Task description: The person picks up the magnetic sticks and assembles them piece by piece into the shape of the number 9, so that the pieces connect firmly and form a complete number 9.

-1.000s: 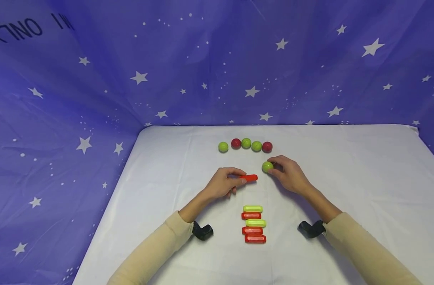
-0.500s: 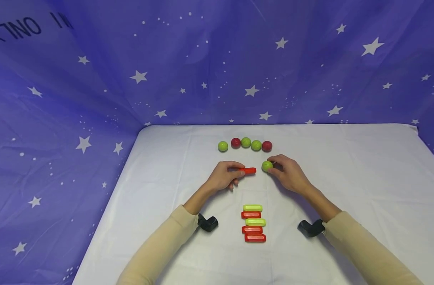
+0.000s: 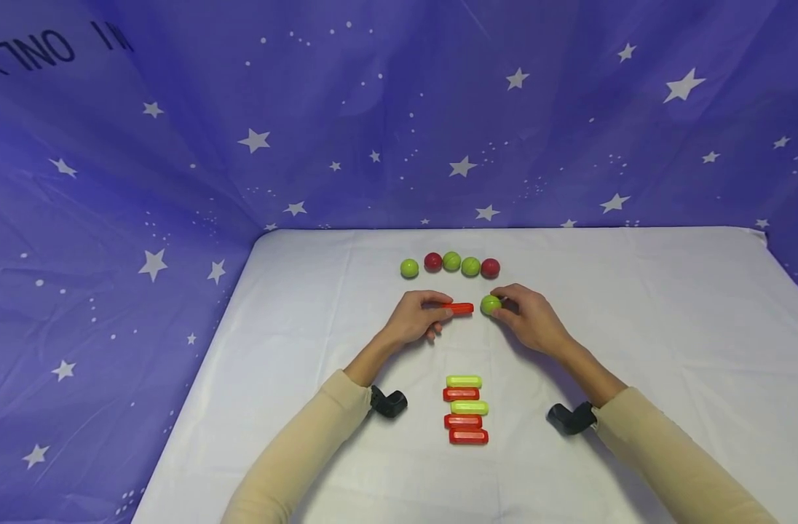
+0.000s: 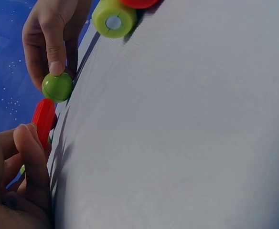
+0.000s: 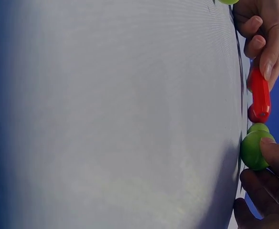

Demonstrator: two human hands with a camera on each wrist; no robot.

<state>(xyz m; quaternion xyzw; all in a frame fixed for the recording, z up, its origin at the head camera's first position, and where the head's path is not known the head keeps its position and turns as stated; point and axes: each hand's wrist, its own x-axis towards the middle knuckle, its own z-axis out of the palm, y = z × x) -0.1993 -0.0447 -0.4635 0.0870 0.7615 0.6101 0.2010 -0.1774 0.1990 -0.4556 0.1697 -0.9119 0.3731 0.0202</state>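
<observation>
My left hand pinches a red ridged stick between thumb and fingers, its free end pointing right. Just beyond that end, my right hand holds a green ball by thumb and fingertips. A small gap separates stick and ball in the head view. The left wrist view shows the red stick close below the green ball. In the right wrist view the thumb presses on the green ball, and the red stick points toward it.
Behind the hands, green and red balls lie in a curved row on the white table. Nearer the front, several red and yellow-green sticks lie stacked in a column. A starry blue cloth hangs behind. Black wrist cameras sit at both cuffs.
My left hand has moved away from me with the red stick, bringing it level with the green ball. My right hand and its ball have hardly moved.
</observation>
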